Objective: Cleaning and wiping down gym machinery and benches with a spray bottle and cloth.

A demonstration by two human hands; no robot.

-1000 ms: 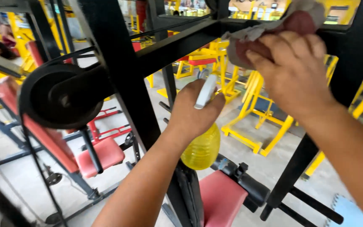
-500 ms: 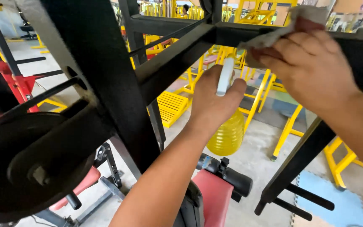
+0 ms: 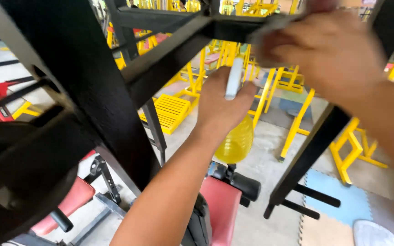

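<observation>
Left hand (image 3: 222,102) closed around yellow spray bottle (image 3: 237,139) under black frame bar (image 3: 169,50). Right hand (image 3: 329,54) blurred, pressing grey cloth (image 3: 270,27) onto bar, fingers curled over it

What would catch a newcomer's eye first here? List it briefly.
The left hand at centre grips a yellow spray bottle by its white head. At upper right the blurred right hand presses a grey cloth on the black frame. Yellow racks stand behind.
</observation>
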